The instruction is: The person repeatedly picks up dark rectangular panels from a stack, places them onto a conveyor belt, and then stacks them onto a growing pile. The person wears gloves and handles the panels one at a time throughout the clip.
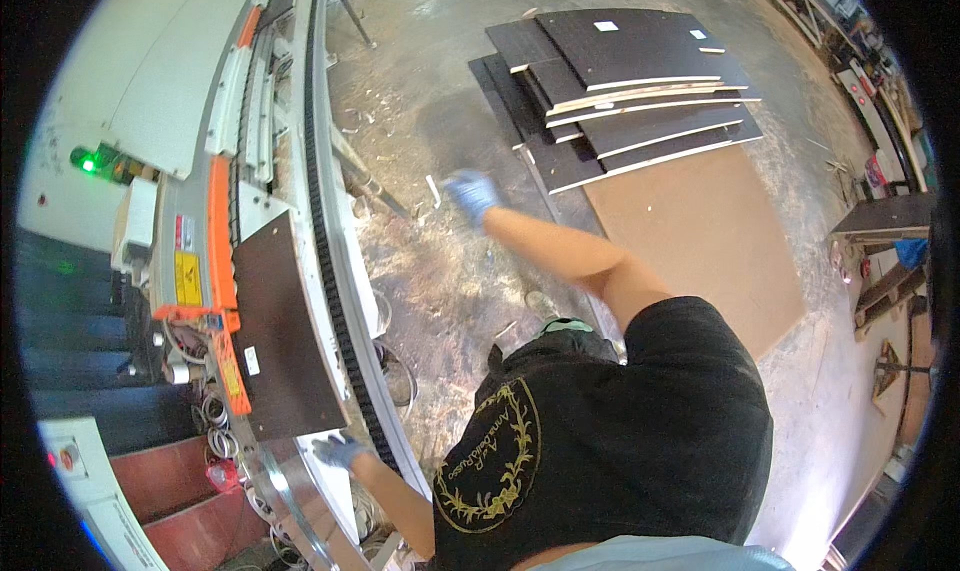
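Workshop floor [400, 271] is grey-brown, littered with pale scraps [433, 191]. Long machine [343, 321] with orange guards [222, 231] on my left, stack of dark boards [640, 51] ahead right.

Head view: 1 dark brown panel [290, 321] lies flat on the machine, 1 white label [251, 360] on it. My gloved left hand [338, 451] is at the panel's near end, fingers reaching to the edge; panel extends ahead of it. Can't tell if I'm gripping or just resting there. My right hand [470, 196], blue glove, is blurred, out over the floor between machine and stack, well apart from the panel. Can't tell if it's open or closed. Tan sheet [700, 231] lies by the stack's near side.
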Motion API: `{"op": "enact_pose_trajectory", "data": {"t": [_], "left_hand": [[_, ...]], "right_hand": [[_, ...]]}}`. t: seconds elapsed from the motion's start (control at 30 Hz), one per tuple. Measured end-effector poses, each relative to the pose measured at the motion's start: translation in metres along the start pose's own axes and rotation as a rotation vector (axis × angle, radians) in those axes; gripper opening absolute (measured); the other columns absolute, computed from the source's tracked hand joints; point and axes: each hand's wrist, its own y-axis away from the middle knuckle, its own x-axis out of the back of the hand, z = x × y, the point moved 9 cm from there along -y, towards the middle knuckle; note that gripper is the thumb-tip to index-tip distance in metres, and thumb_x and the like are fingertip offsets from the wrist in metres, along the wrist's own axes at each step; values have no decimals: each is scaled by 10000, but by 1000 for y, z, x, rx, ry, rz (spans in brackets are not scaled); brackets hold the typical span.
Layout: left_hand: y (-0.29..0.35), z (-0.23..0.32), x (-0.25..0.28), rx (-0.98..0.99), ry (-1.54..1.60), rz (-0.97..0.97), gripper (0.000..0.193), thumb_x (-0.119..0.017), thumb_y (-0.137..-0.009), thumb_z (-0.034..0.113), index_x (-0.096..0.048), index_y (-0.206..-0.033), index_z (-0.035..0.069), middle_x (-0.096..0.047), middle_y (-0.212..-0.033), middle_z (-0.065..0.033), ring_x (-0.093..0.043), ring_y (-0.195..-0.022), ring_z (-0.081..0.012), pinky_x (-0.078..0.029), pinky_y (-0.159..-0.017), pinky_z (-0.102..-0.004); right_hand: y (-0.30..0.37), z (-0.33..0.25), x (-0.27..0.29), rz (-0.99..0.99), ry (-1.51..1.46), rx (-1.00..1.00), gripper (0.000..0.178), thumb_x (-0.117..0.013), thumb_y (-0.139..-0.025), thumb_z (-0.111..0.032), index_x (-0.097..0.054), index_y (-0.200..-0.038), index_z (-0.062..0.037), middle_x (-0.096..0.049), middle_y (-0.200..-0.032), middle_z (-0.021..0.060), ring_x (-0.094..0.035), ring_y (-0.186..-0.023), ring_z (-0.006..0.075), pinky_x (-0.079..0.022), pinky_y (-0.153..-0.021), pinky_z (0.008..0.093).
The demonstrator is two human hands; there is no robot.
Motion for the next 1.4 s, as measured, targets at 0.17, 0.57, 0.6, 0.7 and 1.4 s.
{"op": "enact_pose_trajectory", "data": {"t": [0.17,0.57,0.6,0.7,1.4], "left_hand": [[102,21,-37,-350,63,-66,462,-476,-832,323,-436,-1227,87,-380,-1306,-124,-286,-1254,-281,-140,-1059,-409],[192,-112,-217,-322,-614,-669,308,-444,-867,144,-478,-1150,27,-518,-1085,-96,-510,-942,-204,-438,-785,-282],[221,-133,-235,-117,-530,-753,319,-464,-856,131,-462,-1166,53,-523,-1061,-81,-518,-897,-191,-445,-737,-273],[281,-250,-265,490,-210,-1149,323,-492,-866,158,-427,-1180,121,-489,-1102,-48,-514,-846,-126,-482,-613,-260],[221,-30,-124,74,-542,-601,519,-521,-822,489,-548,-1042,20,-583,-898,-51,-521,-747,-123,-450,-627,-271]], "right_hand": [[-70,-107,234,853,1062,339,434,-615,-705,-402,-565,-1081,-192,-471,-1204,97,-397,-1136,280,-238,-978,469],[-138,-123,327,517,1431,143,461,-610,-683,-438,-559,-1052,-166,-422,-1228,101,-327,-1178,283,-214,-977,459],[-126,-119,327,488,1419,154,463,-612,-673,-432,-561,-1039,-152,-430,-1214,105,-334,-1169,282,-225,-968,447],[-51,-120,288,449,1313,463,381,-632,-568,-287,-591,-892,-92,-471,-1093,132,-375,-1074,315,-237,-945,462],[90,53,148,-285,-711,-660,295,-565,-827,-291,-519,-1073,-134,-551,-1068,60,-493,-988,226,-404,-838,437]]}}
